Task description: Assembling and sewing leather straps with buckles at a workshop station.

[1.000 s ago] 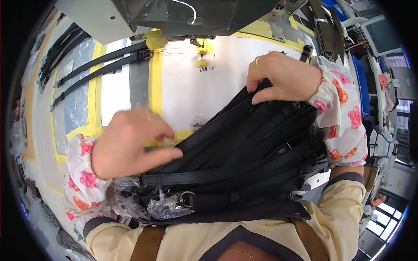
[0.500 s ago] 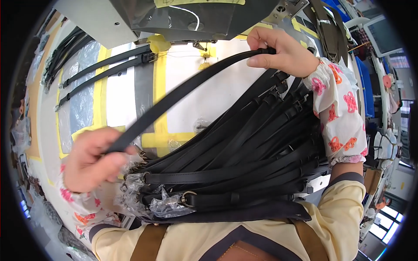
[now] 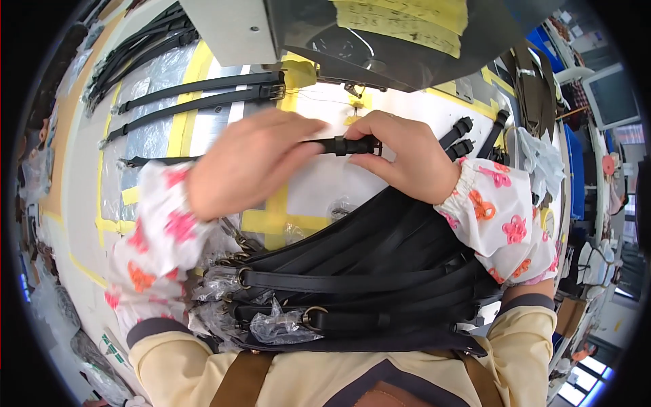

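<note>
Both hands hold one black strap (image 3: 342,145) flat over the white work surface (image 3: 319,183), directly below the sewing machine head (image 3: 319,34). The left hand (image 3: 247,163) closes its fingers over the strap's left part; the picture is blurred there, so the exact grip cannot be told. The right hand (image 3: 400,156) pinches the strap just right of its loop, thumb below and fingers on top.

Step in hand, as judged: positioning the strap end at the machine. The next move would call for aligning the loop end squarely below the machine head while both hands keep the strap taut and flat.

A bundle of straps (image 3: 359,285) with metal rings lies across the lap, nearer the person than the held strap and apart from it. Further straps (image 3: 203,91) lie on the surface to the left of the machine head, between yellow tape lines (image 3: 183,129).
</note>
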Motion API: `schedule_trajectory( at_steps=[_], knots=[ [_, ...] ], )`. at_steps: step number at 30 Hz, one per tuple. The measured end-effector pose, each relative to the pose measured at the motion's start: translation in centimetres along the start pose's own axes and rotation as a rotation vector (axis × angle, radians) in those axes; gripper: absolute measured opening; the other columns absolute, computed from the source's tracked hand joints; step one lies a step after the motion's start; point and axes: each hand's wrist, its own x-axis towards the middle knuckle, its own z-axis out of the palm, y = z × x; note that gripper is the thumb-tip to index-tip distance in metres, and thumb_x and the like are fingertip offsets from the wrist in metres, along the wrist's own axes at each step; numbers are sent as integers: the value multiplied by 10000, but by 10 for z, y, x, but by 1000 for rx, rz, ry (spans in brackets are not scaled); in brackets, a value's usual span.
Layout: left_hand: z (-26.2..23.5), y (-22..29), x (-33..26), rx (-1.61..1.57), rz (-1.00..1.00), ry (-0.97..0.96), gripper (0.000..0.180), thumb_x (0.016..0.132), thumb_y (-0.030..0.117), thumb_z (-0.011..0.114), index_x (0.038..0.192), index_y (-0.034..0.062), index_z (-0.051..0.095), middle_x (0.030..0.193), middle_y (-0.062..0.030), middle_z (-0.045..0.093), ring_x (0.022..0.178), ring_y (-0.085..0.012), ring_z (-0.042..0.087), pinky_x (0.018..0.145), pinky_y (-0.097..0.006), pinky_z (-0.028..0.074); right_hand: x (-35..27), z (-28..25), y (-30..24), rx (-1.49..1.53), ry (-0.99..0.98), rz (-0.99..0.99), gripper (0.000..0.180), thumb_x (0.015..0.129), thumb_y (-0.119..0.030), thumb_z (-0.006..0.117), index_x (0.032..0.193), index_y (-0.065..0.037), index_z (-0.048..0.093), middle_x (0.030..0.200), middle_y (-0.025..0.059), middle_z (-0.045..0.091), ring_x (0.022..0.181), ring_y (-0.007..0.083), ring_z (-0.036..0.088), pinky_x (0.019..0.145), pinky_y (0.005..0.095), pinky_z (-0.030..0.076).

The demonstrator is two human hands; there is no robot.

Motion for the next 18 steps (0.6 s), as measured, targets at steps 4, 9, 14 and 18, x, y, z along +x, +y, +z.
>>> schedule_trajectory(
  at_steps=[4,9,14,18],
  knots=[
    [28,-9,28,-756,-362,-284,284,862,231,587,1032,5,611,718,-69,599,578,-141,525,571,-269,443,1,4,8,-49,117,-62,289,700,-45,715,949,-2,577,880,104,611,768,247,613,695,286,489],
    [24,-4,30,-846,-514,-264,277,850,250,587,984,10,619,620,-15,520,533,-82,428,505,-240,367,-2,0,12,-20,136,-38,267,685,-64,740,887,4,579,820,90,592,675,199,601,615,266,483],
    [7,-23,27,-549,-267,-398,234,805,217,596,852,-12,598,605,-71,499,534,-121,420,506,-277,359,-1,10,14,-55,58,-161,297,694,-71,742,918,-4,559,768,76,577,601,152,565,556,257,470],
    [-36,-34,20,-319,-262,-582,262,786,229,602,796,-32,584,608,-133,493,536,-198,471,521,-320,381,-4,4,18,-89,131,-132,299,687,-74,747,901,-1,552,786,92,575,588,180,580,545,261,476]
  ],
)
